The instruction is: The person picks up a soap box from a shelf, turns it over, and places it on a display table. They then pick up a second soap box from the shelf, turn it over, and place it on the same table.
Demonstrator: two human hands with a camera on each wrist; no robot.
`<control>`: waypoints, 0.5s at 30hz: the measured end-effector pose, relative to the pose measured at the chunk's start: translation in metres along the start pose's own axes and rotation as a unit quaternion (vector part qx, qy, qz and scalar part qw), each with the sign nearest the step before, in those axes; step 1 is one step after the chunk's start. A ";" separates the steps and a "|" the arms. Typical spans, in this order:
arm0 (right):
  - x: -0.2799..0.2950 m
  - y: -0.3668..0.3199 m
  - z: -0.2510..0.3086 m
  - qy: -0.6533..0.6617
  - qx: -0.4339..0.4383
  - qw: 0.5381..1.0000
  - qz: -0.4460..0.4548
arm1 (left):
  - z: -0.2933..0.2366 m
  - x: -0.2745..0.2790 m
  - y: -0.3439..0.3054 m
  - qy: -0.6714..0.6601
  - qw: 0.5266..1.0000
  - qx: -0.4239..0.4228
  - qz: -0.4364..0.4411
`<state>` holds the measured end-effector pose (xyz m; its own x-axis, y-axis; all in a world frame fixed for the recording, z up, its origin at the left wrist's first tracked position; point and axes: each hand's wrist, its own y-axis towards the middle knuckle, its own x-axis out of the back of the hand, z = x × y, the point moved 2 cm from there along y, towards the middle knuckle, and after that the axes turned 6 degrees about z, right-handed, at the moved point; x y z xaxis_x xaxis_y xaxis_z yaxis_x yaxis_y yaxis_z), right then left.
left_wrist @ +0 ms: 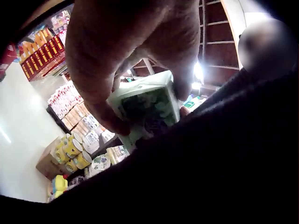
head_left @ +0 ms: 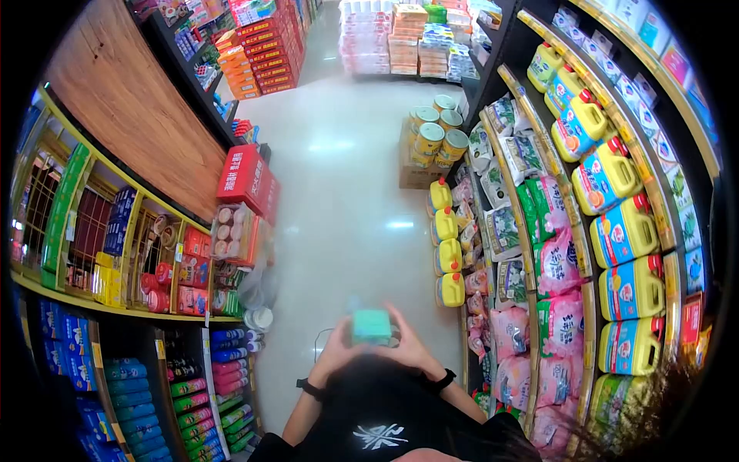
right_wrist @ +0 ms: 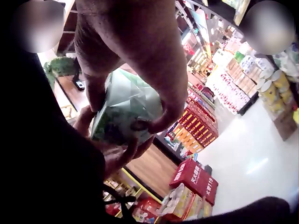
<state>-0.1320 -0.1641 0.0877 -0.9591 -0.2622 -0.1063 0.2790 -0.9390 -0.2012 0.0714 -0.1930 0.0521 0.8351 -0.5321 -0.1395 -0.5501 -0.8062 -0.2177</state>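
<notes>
In front of my chest, both hands hold a small green-and-white pack (head_left: 371,326) shaped like a box. My left hand (head_left: 336,353) grips its left side and my right hand (head_left: 409,348) its right side. The left wrist view shows the printed green side of the pack (left_wrist: 149,105) between the thumb and fingers. From the right wrist, the pack (right_wrist: 133,98) shows pale wrapping with folded creases, and fingers of both hands curl around it. Black bands circle both wrists.
Shelves of yellow jugs (head_left: 612,235) and pink bags (head_left: 558,266) line the right side. Yellow-lidded cans (head_left: 429,138) on a carton stand on the aisle floor (head_left: 339,192). At left are a red box (head_left: 240,173) and shelves of bottles (head_left: 131,400).
</notes>
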 end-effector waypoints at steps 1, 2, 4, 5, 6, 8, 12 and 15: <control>0.004 0.008 0.003 0.010 -0.005 1.000 -0.004 | -0.006 0.002 0.010 -0.005 1.000 0.014 0.002; 0.010 0.018 0.005 -0.011 0.001 1.000 -0.013 | -0.017 0.004 0.022 -0.009 1.000 0.027 0.006; 0.025 0.038 0.010 -0.053 0.013 0.998 -0.033 | -0.025 0.013 0.049 0.028 0.999 0.034 0.013; 0.032 0.049 0.012 -0.070 0.012 0.996 -0.045 | -0.034 0.016 0.064 0.047 0.998 0.037 0.019; 0.040 0.062 0.015 -0.087 0.012 0.994 -0.057 | -0.042 0.020 0.080 0.041 0.998 0.046 0.032; 0.054 0.088 0.021 -0.088 0.003 0.993 -0.080 | -0.061 0.027 0.113 0.027 0.996 0.065 0.055; 0.078 0.142 0.042 -0.113 0.013 0.987 -0.110 | -0.081 0.052 0.177 -0.006 0.995 0.056 0.080; 0.098 0.188 0.063 -0.118 0.005 0.987 -0.110 | -0.076 0.084 0.232 -0.022 0.994 0.062 0.083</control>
<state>-0.1764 -0.3803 0.1006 -0.9811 -0.0945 0.1691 0.0628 -0.9809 -0.1839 0.0137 -0.4443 0.0633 0.7341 -0.6409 -0.2244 -0.6775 -0.6690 -0.3058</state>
